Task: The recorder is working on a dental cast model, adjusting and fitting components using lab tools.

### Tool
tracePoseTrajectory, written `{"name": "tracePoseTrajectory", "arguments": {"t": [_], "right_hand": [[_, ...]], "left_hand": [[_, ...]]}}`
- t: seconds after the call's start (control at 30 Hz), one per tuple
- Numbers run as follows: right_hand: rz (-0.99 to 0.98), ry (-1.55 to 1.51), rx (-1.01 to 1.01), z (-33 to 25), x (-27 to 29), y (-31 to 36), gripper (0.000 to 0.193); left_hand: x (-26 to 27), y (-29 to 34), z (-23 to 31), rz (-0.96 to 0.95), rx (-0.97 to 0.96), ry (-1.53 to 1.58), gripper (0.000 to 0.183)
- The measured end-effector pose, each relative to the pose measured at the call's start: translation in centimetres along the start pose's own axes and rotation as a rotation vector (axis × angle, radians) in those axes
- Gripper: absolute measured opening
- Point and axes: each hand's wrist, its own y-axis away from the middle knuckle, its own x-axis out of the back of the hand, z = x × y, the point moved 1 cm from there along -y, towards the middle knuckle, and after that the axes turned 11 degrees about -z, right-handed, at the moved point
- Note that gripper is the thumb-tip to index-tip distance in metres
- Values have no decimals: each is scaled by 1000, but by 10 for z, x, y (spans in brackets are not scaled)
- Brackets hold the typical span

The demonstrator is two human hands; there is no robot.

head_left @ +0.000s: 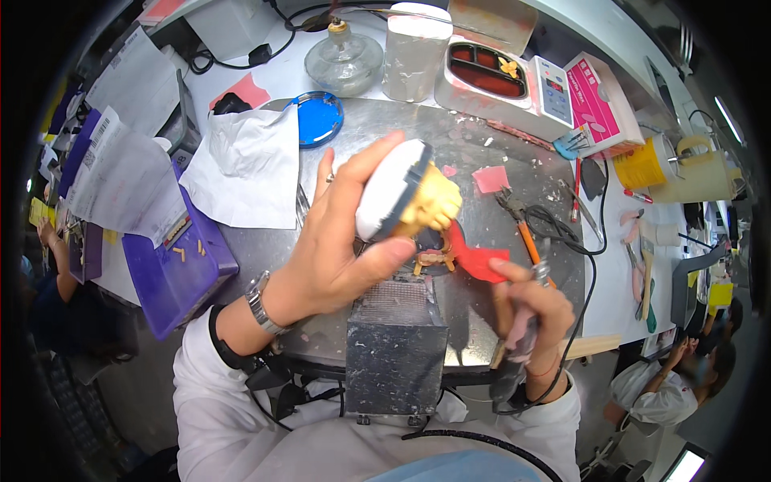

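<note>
My left hand [325, 233], wearing a steel watch, is closed around a dental model with a white and dark base. The model's yellow cast [432, 202] faces right, tilted. Between my right hand's [546, 309] thumb and finger is one end of a curved strip of red wax [480, 262]; its other end hangs beside the cast. A pinkish-grey, handle-like tool [524, 336] lies against my right palm, partly hidden and blurred. Below the model, a small pink denture piece with yellowish ends [434, 259] shows near the ridged top of a black box [397, 357].
A purple tray [181, 273] and white paper [245, 169] lie left. Behind stand a glass spirit lamp [344, 60], a blue lid [320, 119] and a wax heater [490, 92]. Pliers [524, 229] and a black cable [593, 297] lie right. Other people sit at both sides.
</note>
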Motion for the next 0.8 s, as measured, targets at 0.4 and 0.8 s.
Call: {"name": "tracePoseTrajectory", "arguments": {"t": [0.4,0.8], "right_hand": [[-37,-40,-72,-15,-11,10,35],[-28,-147,-115,-10,-17,12,33]], "left_hand": [[-17,-17,24,-261,-131,-773,65],[-21,-16,19,-255,-140,-781,63]]}}
